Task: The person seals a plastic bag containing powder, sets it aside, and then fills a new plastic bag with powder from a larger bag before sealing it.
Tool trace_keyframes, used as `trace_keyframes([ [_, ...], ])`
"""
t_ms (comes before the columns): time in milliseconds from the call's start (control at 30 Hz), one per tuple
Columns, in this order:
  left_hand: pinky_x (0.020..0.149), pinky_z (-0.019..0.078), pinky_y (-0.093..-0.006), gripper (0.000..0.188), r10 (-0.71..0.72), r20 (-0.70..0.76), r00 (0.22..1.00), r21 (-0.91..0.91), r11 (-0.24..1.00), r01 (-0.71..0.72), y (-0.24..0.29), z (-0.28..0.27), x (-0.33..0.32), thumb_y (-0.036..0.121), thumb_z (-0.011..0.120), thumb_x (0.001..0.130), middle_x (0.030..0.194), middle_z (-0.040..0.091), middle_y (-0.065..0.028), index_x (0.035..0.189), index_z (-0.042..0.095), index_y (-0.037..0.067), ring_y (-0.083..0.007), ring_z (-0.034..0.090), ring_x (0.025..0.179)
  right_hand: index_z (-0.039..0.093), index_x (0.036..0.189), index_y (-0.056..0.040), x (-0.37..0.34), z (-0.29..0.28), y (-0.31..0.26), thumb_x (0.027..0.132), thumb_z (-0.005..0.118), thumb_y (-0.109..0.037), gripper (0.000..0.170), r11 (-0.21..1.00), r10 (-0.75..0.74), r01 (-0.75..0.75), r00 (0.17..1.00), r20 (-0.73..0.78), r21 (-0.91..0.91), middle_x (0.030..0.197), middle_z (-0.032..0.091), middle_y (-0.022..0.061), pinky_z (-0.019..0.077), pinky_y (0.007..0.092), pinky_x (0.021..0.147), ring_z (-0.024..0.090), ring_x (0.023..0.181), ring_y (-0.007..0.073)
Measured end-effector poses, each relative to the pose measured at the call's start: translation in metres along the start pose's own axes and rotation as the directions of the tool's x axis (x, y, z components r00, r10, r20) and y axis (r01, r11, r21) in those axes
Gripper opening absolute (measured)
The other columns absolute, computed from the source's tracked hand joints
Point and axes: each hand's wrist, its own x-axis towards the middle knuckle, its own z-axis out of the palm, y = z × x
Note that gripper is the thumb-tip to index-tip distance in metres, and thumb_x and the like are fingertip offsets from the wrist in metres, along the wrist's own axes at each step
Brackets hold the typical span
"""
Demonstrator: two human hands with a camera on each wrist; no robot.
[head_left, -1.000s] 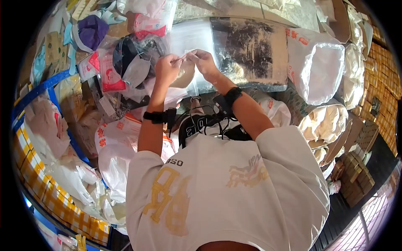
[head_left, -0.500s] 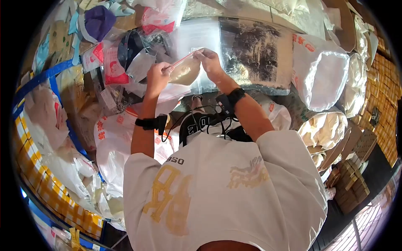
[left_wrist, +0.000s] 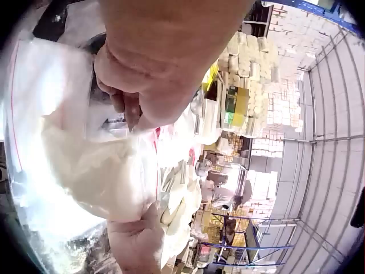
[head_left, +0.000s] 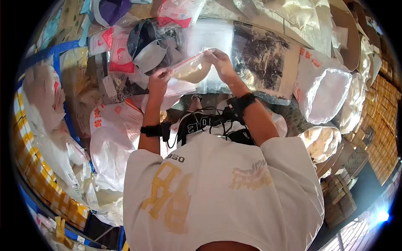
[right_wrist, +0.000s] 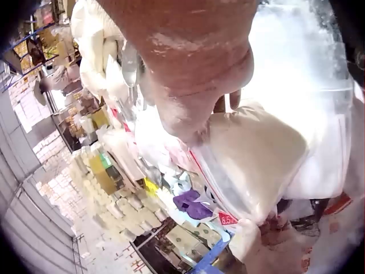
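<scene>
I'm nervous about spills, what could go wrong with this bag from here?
The bag is held by its red-lined top edge, so if the left hand or right hand slips, it could tip. Whether that edge is sealed I can't tell; if not, the pale contents might spill onto the clear plastic nearby.

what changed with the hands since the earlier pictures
The left hand has moved left, away from the right hand, drawing out the red-striped edge of the clear plastic bag with pale contents between them. Both hands still grip that edge; nothing was let go.
</scene>
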Motion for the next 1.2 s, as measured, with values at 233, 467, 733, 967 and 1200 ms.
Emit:
trace_keyframes([
  [233, 0.077, 0.0447, -0.0228, 0.016, -0.092, -0.047, 0.995, -0.269, 0.960, 0.076, -0.014, 0.007, 0.007, 0.013, 0.073, 0.089, 0.089, 0.068, -0.0005, 0.098, 0.071, 0.001, -0.0078, 0.059, 0.084, 0.069, 0.103, 0.0005, 0.007, -0.007, -0.005, 0.097, 0.064, -0.016, 0.018, 0.993, 0.020, -0.010, 0.996, 0.082, -0.118, 0.093, 0.070, 0.0038, 0.0481, 0.0267, 0.083, 0.062, 0.086, 0.0118],
  [467, 0.077, 0.0441, -0.0222, 0.012, -0.088, -0.039, 0.995, -0.345, 0.936, 0.070, -0.024, 0.006, 0.015, 0.011, 0.072, 0.091, 0.088, 0.066, 0.0016, 0.099, 0.069, 0.003, -0.0068, 0.058, 0.084, 0.068, 0.097, -0.0021, 0.009, 0.002, -0.008, 0.098, 0.063, -0.018, 0.017, 0.999, 0.021, -0.020, 1.000, 0.023, -0.030, 0.090, 0.069, 0.0024, 0.0474, 0.0262, 0.080, 0.061, 0.085, 0.0108],
  [733, 0.082, 0.0505, -0.0279, 0.019, 0.375, 0.070, 0.925, 0.034, 0.925, -0.378, 0.025, 0.020, 0.012, 0.009, 0.074, 0.087, 0.099, 0.068, -0.0060, 0.102, 0.066, 0.001, -0.0149, 0.065, 0.091, 0.066, 0.093, -0.0039, 0.007, -0.009, -0.005, 0.097, 0.066, -0.018, 0.015, 0.994, -0.092, 0.089, 0.995, -0.037, -0.067, 0.090, 0.067, 0.0014, 0.0452, 0.0254, 0.081, 0.058, 0.086, 0.0097],
  [967, 0.076, 0.0530, -0.0365, 0.026, 0.539, 0.224, 0.812, 0.374, 0.722, -0.582, 0.076, 0.055, 0.024, 0.012, 0.078, 0.077, 0.095, 0.071, -0.0130, 0.100, 0.068, 0.004, -0.0299, 0.068, 0.085, 0.065, 0.097, -0.0021, 0.006, -0.003, -0.010, 0.096, 0.066, -0.012, 0.010, 0.995, -0.054, 0.055, 0.998, 0.026, -0.078, 0.093, 0.067, 0.0025, 0.0467, 0.0262, 0.083, 0.059, 0.088, 0.0100],
  [1200, 0.071, 0.0536, -0.0322, 0.020, 0.267, 0.320, 0.909, 0.489, 0.776, -0.399, 0.088, 0.084, 0.045, 0.013, 0.076, 0.083, 0.087, 0.073, -0.0116, 0.099, 0.070, 0.004, -0.0228, 0.071, 0.078, 0.064, 0.102, 0.0008, 0.009, -0.012, -0.016, 0.095, 0.066, -0.007, 0.011, 0.978, -0.075, 0.093, 0.992, 0.103, -0.185, 0.098, 0.069, 0.0063, 0.0490, 0.0276, 0.086, 0.062, 0.093, 0.0128],
])
